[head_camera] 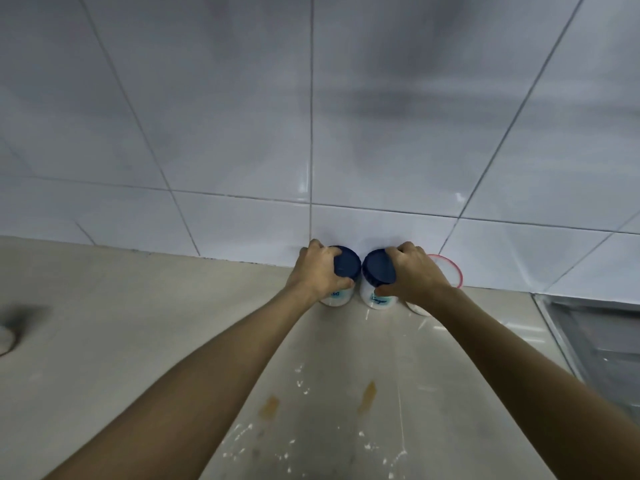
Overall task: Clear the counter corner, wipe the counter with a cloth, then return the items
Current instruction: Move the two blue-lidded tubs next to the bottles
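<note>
Two white jars with dark blue lids stand side by side on the beige counter (138,323), close to the tiled wall. My left hand (317,271) is closed around the left jar (341,297) at its lid. My right hand (415,275) grips the right jar (379,301) the same way. A clear container with a red rim (452,268) stands just behind my right hand, mostly hidden by it. Both jars appear to rest on the counter; I cannot tell if they are lifted.
White powder specks (367,445) and two orange-brown stains (367,396) mark the counter near me. A steel sink drainboard (595,341) lies at the right. A round whitish object (5,339) sits at the left edge. The white tiled wall (311,133) rises directly behind the jars.
</note>
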`<state>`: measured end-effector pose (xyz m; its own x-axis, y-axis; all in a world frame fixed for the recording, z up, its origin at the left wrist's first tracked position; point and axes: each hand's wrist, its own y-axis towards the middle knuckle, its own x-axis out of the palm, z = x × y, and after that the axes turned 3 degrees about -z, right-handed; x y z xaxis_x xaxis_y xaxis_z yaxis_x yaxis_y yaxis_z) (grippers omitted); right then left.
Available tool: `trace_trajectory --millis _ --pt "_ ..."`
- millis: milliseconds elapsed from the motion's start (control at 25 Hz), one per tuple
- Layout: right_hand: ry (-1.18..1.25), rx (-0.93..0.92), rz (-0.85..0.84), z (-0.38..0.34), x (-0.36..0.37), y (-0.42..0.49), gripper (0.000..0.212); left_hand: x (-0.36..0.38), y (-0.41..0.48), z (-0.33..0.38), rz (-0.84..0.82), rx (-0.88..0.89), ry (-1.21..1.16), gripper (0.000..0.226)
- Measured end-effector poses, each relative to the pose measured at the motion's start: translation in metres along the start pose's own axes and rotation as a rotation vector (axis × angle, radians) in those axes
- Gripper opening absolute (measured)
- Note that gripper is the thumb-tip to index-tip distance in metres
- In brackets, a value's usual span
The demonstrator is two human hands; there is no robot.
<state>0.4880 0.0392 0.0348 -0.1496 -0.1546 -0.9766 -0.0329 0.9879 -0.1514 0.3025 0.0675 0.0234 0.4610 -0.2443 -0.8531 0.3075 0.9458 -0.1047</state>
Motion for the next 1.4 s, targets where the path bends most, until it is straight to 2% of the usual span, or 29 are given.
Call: trace_trajectory --millis 120,240,560,760,1040,1160,1320,1400 --pt "-0.081 -0.008 -0.038 -0.016 -0.007 -0.001 0.085 -0.010 -0.023 -0.013 0.020 -0.006 -0.044 0.069" --pt "-0.088 -0.061 -0.061 -0.055 -0.013 -0.009 0.078 -0.040 -0.069 -0.041 0.038 -0.061 -0.081 0.070" --pt "0.198 -0.453 -0.090 -0.311 0.009 -0.022 0.090 -0.161 -0.246 -0.218 0.261 -0.452 -0.016 0.070" --pt "0.202 -0.561 -0.166 -0.445 0.057 -0.032 0.091 -0.190 -0.316 -0.314 0.315 -0.625 -0.019 0.068" --pt "0.185 -0.612 -0.126 -0.511 0.087 -0.031 0.092 -0.187 -0.335 -0.373 0.458 -0.610 0.014 0.067" --pt "0.200 -0.613 -0.149 -0.516 0.092 -0.027 0.091 -0.178 -0.336 -0.383 0.474 -0.606 0.015 0.070" --pt "0.196 -0.635 -0.085 -0.517 0.099 -0.033 0.085 -0.176 -0.343 -0.388 0.479 -0.594 0.057 0.078" --pt "0.178 -0.649 -0.067 -0.516 0.094 -0.036 0.087 -0.175 -0.348 -0.378 0.535 -0.601 0.018 0.076"
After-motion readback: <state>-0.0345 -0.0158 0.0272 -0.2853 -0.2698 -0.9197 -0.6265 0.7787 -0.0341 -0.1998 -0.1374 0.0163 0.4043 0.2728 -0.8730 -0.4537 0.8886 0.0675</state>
